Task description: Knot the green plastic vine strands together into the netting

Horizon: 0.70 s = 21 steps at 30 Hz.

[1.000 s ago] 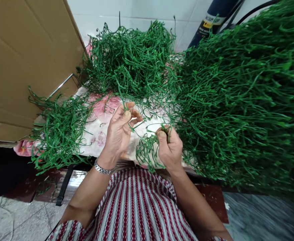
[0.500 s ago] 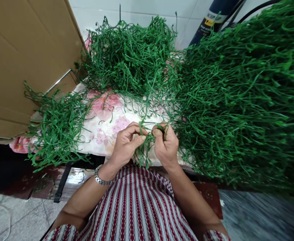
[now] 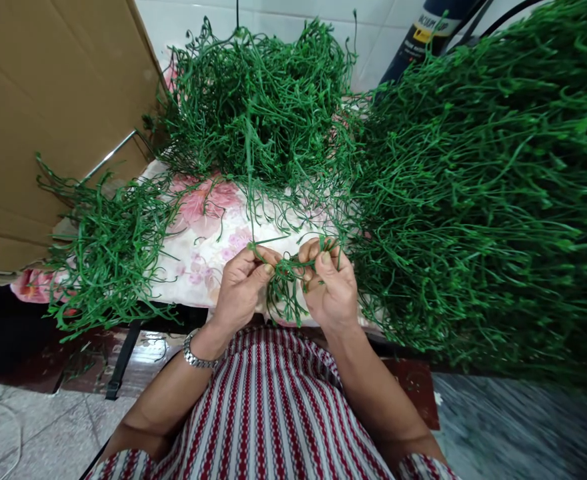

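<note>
My left hand [image 3: 246, 283] pinches thin green plastic stems between thumb and forefinger. Close beside it, my right hand [image 3: 329, 283] grips stems of the same kind, thumb pressed on the fingers. A small tangled cluster of green artificial stems [image 3: 284, 297] hangs between both hands, above the near edge of the floral cloth [image 3: 188, 263]. One long stem rises from my left fingertips toward the back pile. How the stems join at my fingertips is too fine to make out.
Green stems lie in a back pile [image 3: 258, 100], a smaller left heap [image 3: 113, 247] and a large right mass [image 3: 488, 200]. A cardboard box [image 3: 58, 100] stands at the left. Behind the right mass leans a dark blue cylinder [image 3: 418, 40] with printed lettering.
My left hand has shifted slightly left, carrying the long stem with it. My right fingers have turned around the stems, and the hands are a little farther apart.
</note>
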Tool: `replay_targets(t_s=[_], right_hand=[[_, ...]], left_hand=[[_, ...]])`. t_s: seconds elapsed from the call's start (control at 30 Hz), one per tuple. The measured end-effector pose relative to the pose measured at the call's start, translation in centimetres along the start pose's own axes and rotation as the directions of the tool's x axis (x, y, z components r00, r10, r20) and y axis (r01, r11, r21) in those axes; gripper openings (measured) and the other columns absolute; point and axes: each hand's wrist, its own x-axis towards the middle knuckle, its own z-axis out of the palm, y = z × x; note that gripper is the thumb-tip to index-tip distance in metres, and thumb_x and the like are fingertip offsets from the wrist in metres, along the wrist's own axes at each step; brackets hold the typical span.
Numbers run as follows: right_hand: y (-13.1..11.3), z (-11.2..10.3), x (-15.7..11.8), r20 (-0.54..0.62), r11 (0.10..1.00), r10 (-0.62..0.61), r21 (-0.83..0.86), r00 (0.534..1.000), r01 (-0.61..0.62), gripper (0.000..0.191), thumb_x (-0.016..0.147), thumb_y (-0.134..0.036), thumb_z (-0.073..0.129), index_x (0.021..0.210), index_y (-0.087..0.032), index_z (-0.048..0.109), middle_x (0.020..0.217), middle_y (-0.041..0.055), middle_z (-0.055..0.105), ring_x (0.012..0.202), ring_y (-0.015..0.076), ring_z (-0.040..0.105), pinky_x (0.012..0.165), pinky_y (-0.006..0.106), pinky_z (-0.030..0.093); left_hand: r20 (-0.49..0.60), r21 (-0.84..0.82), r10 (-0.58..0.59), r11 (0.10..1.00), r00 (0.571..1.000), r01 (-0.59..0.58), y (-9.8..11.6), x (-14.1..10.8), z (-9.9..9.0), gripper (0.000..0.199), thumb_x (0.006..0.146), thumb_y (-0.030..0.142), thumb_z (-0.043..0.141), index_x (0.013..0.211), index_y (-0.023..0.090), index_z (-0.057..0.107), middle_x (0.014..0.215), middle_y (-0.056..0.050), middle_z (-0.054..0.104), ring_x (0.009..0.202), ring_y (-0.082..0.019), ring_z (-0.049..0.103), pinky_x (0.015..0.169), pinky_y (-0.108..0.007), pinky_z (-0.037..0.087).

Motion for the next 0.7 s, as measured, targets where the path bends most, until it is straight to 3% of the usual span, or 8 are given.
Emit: replay_targets(t_s=[0.3, 0.4, 0.53, 0.6, 0.7], right_hand=[[0.7, -1.8, 1.0, 0.082, 0.947, 0.005, -0.319, 0.997, 0.022, 0.028, 0.081, -0.045, 0.056, 0.092, -0.019, 0.055, 0.075, -0.0009, 0.050, 0.055, 0.0066, 0.039, 0.046, 0.019, 0.032], [-0.2, -2.6, 1.4, 0.079, 0.893, -0.027, -0.445, 0.996, 0.060, 0.027, 0.082, -0.043, 0.055, 0.089, -0.018, 0.058, 0.068, -0.0022, 0.048, 0.054, 0.0065, 0.038, 0.046, 0.019, 0.032], [-1.7, -2.9, 1.1, -0.029, 0.767, -0.251, -0.616, 0.967, 0.181, 0.020, 0.085, -0.038, 0.053, 0.086, -0.018, 0.057, 0.068, -0.0018, 0.050, 0.052, 0.0071, 0.039, 0.048, 0.021, 0.034], [-2.4, -2.6, 0.7, 0.078, 0.665, -0.321, -0.691, 0.944, 0.283, 0.016, 0.086, -0.033, 0.051, 0.090, -0.019, 0.058, 0.072, 0.0000, 0.054, 0.056, 0.0088, 0.045, 0.053, 0.022, 0.038], [-3.1, -1.9, 0.5, 0.375, 0.529, -0.217, -0.731, 0.901, 0.431, 0.023, 0.082, -0.031, 0.058, 0.103, -0.020, 0.057, 0.088, 0.0035, 0.060, 0.068, 0.0120, 0.053, 0.064, 0.025, 0.043]], left_hand=[[-0.005, -0.033, -0.236, 0.971, 0.972, 0.236, 1.0, 0.1, 0.3, 0.015, 0.067, 0.023, 0.069, 0.075, 0.016, 0.059, 0.060, 0.003, 0.053, 0.051, -0.006, 0.047, 0.054, -0.018, 0.039], [-0.035, 0.024, -0.176, 0.984, 0.984, 0.177, 0.8, 0.3, 0.3, 0.012, 0.068, 0.022, 0.068, 0.075, 0.016, 0.059, 0.060, 0.003, 0.052, 0.052, -0.007, 0.047, 0.054, -0.018, 0.038], [-0.055, 0.180, -0.024, 0.983, 0.998, 0.033, 0.2, 0.3, 0.2, 0.005, 0.072, 0.019, 0.064, 0.076, 0.017, 0.062, 0.066, 0.002, 0.056, 0.058, -0.008, 0.048, 0.057, -0.018, 0.038], [-0.040, 0.299, 0.037, 0.954, 0.999, -0.023, 0.1, 0.1, 0.4, 0.003, 0.074, 0.019, 0.061, 0.077, 0.018, 0.062, 0.069, 0.002, 0.057, 0.060, -0.008, 0.048, 0.058, -0.018, 0.038], [0.011, 0.450, 0.086, 0.889, 0.996, -0.082, 0.2, -0.2, 0.8, 0.005, 0.076, 0.017, 0.058, 0.076, 0.018, 0.063, 0.071, 0.002, 0.060, 0.063, -0.010, 0.051, 0.060, -0.020, 0.040]])
